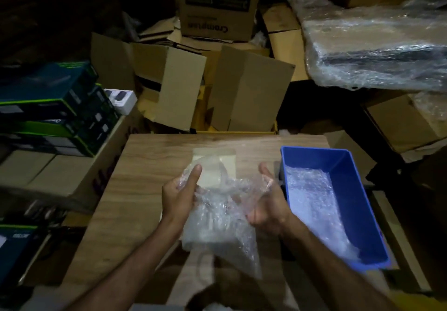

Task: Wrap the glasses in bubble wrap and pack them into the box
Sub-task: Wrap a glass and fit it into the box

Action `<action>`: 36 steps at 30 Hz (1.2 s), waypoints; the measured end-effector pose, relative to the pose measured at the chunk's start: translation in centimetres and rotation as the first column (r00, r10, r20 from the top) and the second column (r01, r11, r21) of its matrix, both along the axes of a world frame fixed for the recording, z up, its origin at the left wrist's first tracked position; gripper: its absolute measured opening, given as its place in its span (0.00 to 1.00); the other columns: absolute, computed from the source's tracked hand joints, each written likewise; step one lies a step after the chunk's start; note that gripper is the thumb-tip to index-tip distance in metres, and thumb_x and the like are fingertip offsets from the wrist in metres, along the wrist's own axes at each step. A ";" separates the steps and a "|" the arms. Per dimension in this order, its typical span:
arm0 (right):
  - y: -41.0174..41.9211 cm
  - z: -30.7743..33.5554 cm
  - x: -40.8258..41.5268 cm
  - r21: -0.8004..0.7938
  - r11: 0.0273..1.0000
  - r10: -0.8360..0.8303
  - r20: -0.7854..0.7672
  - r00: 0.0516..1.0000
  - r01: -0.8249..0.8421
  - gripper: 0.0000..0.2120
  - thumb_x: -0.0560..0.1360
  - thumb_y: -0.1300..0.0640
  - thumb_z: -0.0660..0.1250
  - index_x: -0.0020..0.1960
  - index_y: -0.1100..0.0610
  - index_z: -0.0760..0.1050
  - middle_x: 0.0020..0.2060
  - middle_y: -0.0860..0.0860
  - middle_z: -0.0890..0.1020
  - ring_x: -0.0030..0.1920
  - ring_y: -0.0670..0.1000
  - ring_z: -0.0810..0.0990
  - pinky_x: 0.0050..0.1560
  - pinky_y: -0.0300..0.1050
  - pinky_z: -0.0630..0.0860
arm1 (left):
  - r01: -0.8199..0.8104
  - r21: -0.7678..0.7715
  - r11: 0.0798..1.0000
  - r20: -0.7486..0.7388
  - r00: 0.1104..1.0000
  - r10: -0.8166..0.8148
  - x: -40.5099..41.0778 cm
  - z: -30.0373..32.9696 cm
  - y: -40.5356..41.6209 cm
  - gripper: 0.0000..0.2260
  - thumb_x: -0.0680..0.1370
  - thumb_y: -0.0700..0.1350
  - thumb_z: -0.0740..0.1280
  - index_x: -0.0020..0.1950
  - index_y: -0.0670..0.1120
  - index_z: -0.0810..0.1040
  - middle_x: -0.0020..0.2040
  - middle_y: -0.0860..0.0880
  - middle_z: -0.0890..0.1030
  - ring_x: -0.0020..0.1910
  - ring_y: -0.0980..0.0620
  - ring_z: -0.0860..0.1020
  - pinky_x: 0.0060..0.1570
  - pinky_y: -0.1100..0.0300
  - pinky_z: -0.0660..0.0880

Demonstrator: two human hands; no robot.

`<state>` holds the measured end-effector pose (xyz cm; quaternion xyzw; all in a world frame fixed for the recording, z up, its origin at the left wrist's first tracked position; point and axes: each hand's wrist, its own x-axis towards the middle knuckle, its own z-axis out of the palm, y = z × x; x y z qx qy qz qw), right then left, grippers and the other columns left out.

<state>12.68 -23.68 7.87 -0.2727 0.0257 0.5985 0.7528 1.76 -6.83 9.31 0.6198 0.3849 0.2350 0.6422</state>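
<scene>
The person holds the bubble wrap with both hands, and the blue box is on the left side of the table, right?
Not quite. The head view shows the blue box on the right side of the table. Both the left hand and right hand do hold the bubble wrap.

A wooden counter [145, 165] stands in a dim storeroom, and everything else crowds round it. Just beyond its far edge, open cardboard cartons [183, 85] lean with their flaps up, and behind them sits a taller carton [217, 3] printed with upside-down lettering. To the left of the counter, dark blue-and-green product boxes [48, 107] are stacked on plain cartons, with a small white box [122, 100] beside the stack; off past its far right corner lies a large flat bundle in clear plastic film [377, 44].
</scene>
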 end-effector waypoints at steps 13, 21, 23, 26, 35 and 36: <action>1.1 -0.7 -3.8 -0.400 0.893 0.007 0.473 0.881 0.207 0.16 0.77 0.55 0.72 0.62 0.61 0.78 0.45 0.50 0.84 0.44 0.46 0.84 0.37 0.33 0.80 | -0.135 -0.096 0.986 -0.060 0.990 0.129 -2.4 -2.1 3.2 0.23 0.70 0.54 0.80 0.49 0.35 0.80 0.40 0.41 0.84 0.37 0.45 0.79 0.39 0.48 0.79; 1.7 -2.7 -2.5 -0.479 0.754 -0.191 0.495 0.848 0.450 0.22 0.76 0.51 0.74 0.68 0.53 0.73 0.55 0.54 0.86 0.52 0.54 0.87 0.54 0.50 0.83 | 0.097 -0.072 0.993 -0.019 0.995 -0.099 -4.2 -2.1 4.3 0.18 0.76 0.41 0.74 0.63 0.43 0.71 0.40 0.49 0.85 0.40 0.53 0.82 0.38 0.65 0.80; 1.6 -3.3 -2.1 -0.449 0.761 -0.257 0.454 0.853 0.468 0.17 0.77 0.54 0.72 0.64 0.55 0.74 0.53 0.55 0.85 0.50 0.54 0.85 0.50 0.48 0.83 | 0.127 -0.173 0.977 0.054 0.991 -0.119 -4.6 -2.2 5.2 0.23 0.78 0.39 0.71 0.71 0.50 0.69 0.44 0.47 0.85 0.44 0.52 0.83 0.42 0.64 0.81; 1.2 -3.0 -1.9 -0.358 0.826 -0.341 0.299 0.891 0.436 0.02 0.79 0.61 0.68 0.52 0.57 0.77 0.45 0.55 0.84 0.43 0.51 0.84 0.46 0.45 0.83 | 0.266 -0.161 0.950 0.046 0.964 -0.262 -5.4 -2.3 6.4 0.33 0.77 0.38 0.72 0.76 0.60 0.65 0.56 0.44 0.83 0.49 0.54 0.83 0.44 0.62 0.81; 1.0 -2.5 -1.8 -0.469 0.619 -0.228 0.659 0.716 0.629 0.12 0.80 0.67 0.65 0.60 0.60 0.68 0.43 0.56 0.81 0.31 0.41 0.82 0.32 0.34 0.78 | 0.440 -0.309 0.843 0.108 0.897 -0.428 -5.7 -1.8 8.7 0.24 0.67 0.38 0.78 0.63 0.44 0.81 0.50 0.50 0.87 0.48 0.58 0.84 0.45 0.67 0.79; 0.8 -2.6 -1.7 -0.425 0.618 -0.200 0.728 0.655 0.661 0.13 0.80 0.68 0.65 0.61 0.60 0.66 0.41 0.53 0.80 0.30 0.39 0.81 0.33 0.32 0.78 | 0.431 -0.316 0.845 0.114 0.902 -0.418 -5.7 -2.1 8.9 0.25 0.65 0.41 0.79 0.62 0.43 0.82 0.51 0.48 0.87 0.49 0.57 0.84 0.46 0.67 0.80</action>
